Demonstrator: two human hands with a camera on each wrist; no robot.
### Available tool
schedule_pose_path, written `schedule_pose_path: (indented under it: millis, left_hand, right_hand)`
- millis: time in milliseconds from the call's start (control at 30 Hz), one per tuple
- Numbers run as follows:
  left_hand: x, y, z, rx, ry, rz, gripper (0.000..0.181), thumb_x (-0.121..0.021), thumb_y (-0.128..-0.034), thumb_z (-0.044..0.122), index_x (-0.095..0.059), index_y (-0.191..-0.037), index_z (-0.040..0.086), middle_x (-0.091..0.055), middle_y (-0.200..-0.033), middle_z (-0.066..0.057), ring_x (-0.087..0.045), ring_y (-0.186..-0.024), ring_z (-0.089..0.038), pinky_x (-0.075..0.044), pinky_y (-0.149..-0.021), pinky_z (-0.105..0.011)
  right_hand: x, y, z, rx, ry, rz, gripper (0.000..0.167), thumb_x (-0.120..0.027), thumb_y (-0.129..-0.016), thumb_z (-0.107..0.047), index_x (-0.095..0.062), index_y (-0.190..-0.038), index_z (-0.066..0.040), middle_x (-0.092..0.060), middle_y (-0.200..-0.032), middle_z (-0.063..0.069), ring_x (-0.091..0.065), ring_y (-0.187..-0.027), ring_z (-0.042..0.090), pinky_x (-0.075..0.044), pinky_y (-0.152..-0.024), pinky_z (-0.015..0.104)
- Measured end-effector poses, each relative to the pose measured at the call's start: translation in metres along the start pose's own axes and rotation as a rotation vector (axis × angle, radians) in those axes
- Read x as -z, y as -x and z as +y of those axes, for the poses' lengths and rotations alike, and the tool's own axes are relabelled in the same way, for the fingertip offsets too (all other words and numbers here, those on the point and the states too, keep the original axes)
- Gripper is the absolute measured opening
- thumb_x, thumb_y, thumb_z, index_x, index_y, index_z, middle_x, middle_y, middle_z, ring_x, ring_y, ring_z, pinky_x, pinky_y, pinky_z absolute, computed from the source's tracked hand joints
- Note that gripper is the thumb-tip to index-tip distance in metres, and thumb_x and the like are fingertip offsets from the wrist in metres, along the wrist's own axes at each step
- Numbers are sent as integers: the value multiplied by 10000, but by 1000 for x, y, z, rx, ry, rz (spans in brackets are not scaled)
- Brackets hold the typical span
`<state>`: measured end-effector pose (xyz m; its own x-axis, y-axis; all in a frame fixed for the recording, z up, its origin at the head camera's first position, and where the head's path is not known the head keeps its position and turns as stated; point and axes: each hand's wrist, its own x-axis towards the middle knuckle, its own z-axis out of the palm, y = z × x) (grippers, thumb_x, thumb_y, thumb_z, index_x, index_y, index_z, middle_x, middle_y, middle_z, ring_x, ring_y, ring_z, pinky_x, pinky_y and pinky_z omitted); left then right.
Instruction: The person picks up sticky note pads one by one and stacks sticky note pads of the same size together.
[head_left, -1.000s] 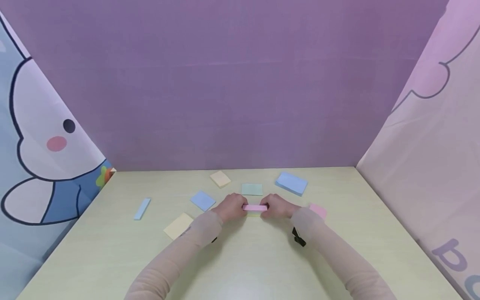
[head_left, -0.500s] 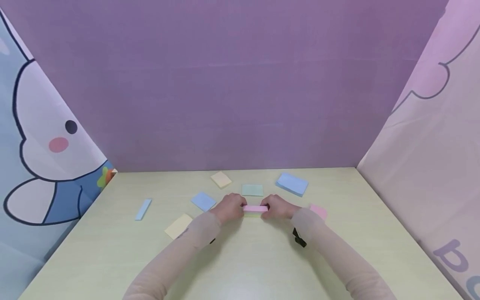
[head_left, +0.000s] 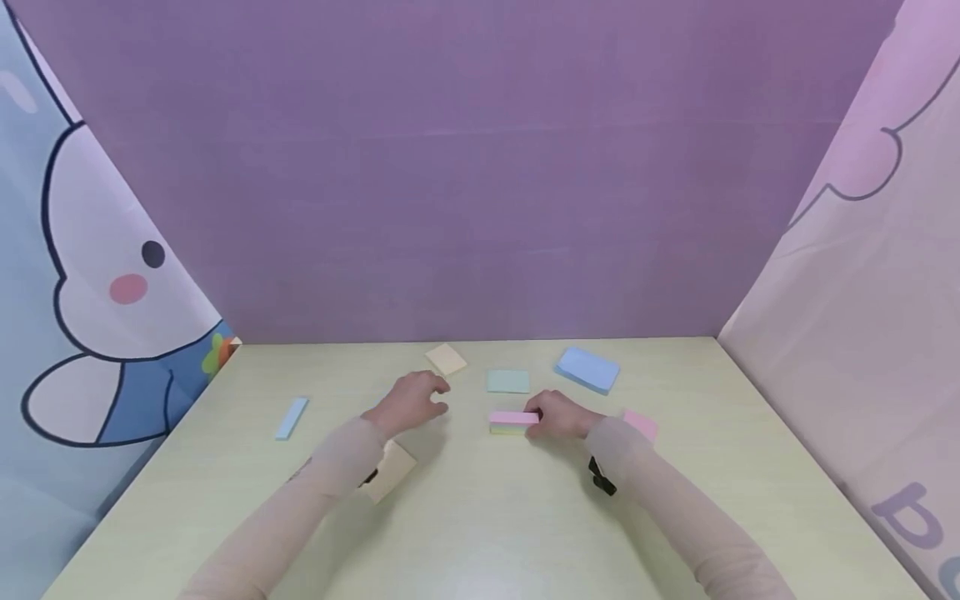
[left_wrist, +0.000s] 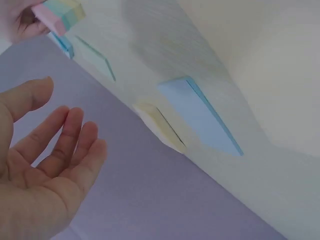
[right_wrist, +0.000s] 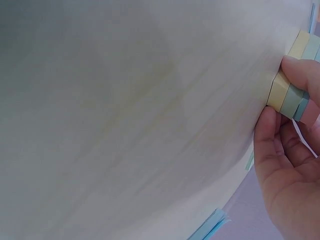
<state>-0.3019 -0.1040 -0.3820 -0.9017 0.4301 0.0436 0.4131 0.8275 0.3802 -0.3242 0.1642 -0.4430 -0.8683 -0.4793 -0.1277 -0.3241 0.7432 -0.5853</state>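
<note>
A small stack of sticky note pads (head_left: 512,422), pink on top with green and yellow below, stands at the middle of the table. My right hand (head_left: 561,414) grips its right end; in the right wrist view, the thumb and fingers (right_wrist: 270,127) pinch the layered pads (right_wrist: 290,97). My left hand (head_left: 411,404) is off to the left, holding nothing, fingers loosely bent and thumb apart. Below it a blue pad (left_wrist: 200,117) is mostly hidden in the head view. A cream pad (head_left: 393,473) lies beside the left wrist, partly covered by the sleeve.
Farther back lie a small cream pad (head_left: 446,359), a pale green pad (head_left: 508,382) and a thick blue pad (head_left: 587,370). A narrow light blue pad (head_left: 292,418) is at the left. A pink pad (head_left: 641,424) sits by the right sleeve. A purple backdrop (head_left: 480,208) borders the table's far edge.
My left hand has let go of the stack's left end and moved left. The cream pad by the left wrist has shifted right and nearer. My right hand stays on the stack.
</note>
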Motion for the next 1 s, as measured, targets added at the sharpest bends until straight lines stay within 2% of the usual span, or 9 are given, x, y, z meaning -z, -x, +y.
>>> schedule_pose_path:
  millis: [200,433,667,800,1000]
  left_hand:
    - [25,17,-32,76,31,31,371,-628,-847,142,-578,-1177,-17,-598,-1170,-187,-561,-1073,-343,-464,-878,-450]
    - [43,35,-80,166,2,54,394,-608,-841,134,-554,-1174,-71,-583,-1150,-260,-557,-1049,-406,-458,-860,-486]
    - [45,51,-121,239,-44,65,429,-607,-806,132,-540,-1137,-133,-584,-1094,-309,-559,-989,-446,-449,-826,-511]
    - [48,60,-134,279,-83,65,448,-607,-784,132,-534,-1118,-158,-573,-1096,-321,-535,-1006,-467,-435,-838,-519]
    - [46,71,-152,347,-95,68,506,-633,-743,159,-511,-1090,-189,-551,-1088,-349,-511,-1007,-490,-419,-861,-526]
  right_hand:
    - [0,2,0,-9,6,-1,182,-702,-738,-34,-682,-910,-90,-609,-806,-34,-490,-704,124,-404,-691,265]
    - [1,3,0,-7,-3,-7,179,-703,-744,-41,-682,-913,-96,-611,-813,-37,-494,-708,127,-404,-702,275]
    - [1,2,3,0,-7,-6,174,-707,-745,-51,-681,-911,-96,-609,-801,-33,-497,-698,132,-408,-688,274]
    - [1,1,3,9,-8,-6,180,-707,-739,-42,-679,-911,-85,-610,-794,-31,-497,-688,128,-413,-678,271]
    - [0,1,4,17,6,0,173,-707,-737,-41,-680,-900,-91,-606,-791,-37,-491,-696,122,-406,-683,268]
